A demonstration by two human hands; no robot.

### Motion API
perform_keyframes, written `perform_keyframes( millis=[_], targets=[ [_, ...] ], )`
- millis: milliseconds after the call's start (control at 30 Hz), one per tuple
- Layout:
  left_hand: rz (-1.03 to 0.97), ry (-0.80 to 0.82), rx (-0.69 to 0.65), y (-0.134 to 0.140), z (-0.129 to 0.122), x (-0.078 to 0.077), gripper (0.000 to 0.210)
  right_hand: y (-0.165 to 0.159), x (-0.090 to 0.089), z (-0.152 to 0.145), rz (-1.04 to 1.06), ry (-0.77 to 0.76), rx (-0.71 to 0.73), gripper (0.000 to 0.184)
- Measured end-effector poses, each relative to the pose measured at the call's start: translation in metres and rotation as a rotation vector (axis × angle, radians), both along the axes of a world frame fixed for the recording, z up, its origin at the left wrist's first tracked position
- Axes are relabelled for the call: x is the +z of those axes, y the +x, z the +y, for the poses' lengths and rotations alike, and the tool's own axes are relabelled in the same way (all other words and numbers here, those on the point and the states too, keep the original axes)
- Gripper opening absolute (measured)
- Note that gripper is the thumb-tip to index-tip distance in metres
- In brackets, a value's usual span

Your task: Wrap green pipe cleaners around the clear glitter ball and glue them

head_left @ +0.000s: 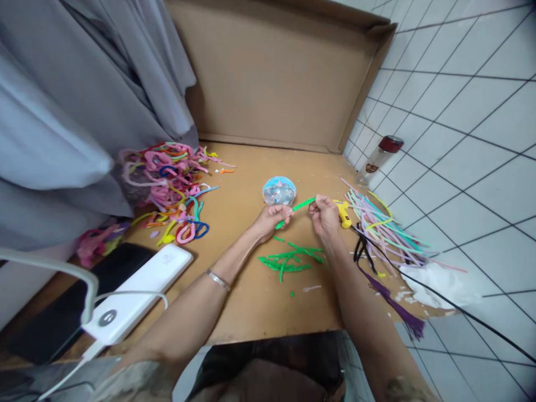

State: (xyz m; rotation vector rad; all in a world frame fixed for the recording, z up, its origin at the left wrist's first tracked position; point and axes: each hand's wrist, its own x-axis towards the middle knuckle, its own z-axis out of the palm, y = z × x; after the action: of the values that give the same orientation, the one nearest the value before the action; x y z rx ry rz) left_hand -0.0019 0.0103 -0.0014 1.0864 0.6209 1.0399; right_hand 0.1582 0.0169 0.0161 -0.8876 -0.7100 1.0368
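Note:
Between my two hands stretches a green pipe cleaner (304,204). My left hand (271,221) pinches it near one end, and a short tip sticks out below the fingers. The other end is pinched by my right hand (324,216). Just below lies a loose pile of green pipe cleaner pieces (288,260) on the tabletop (234,290). Behind my left hand is a round clear bowl (279,191) with a blue rim and small bits in it. A yellow glue gun (343,214) lies right beside my right hand, partly hidden by it.
A heap of coloured pipe cleaners (167,178) lies at left, near a white power bank (142,290) and a black phone-like slab (46,318). At right are straight pipe cleaners (385,229), a purple tassel (397,307), a jar (379,159) and a black cord (452,310). Cardboard (280,72) stands behind.

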Motion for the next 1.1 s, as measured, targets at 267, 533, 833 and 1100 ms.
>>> perform_keyframes(
  millis=[267,533,833,1100],
  targets=[
    [-0.063,-0.101,-0.147,-0.008,-0.002,0.006,0.041,0.008,0.006,-0.001,0.018,0.005,-0.079,0.026],
    [-0.288,-0.206,-0.074,-0.012,0.000,0.010,0.026,0.008,0.009,-0.003,0.064,-0.032,-0.086,0.030],
    [-0.483,-0.212,0.062,-0.015,0.004,0.020,0.025,-0.001,0.004,-0.007,0.046,-0.099,0.077,0.032],
    [-0.390,-0.167,0.120,-0.027,0.013,0.015,0.032,0.001,0.008,-0.010,0.015,-0.085,0.196,0.036]
  ],
)
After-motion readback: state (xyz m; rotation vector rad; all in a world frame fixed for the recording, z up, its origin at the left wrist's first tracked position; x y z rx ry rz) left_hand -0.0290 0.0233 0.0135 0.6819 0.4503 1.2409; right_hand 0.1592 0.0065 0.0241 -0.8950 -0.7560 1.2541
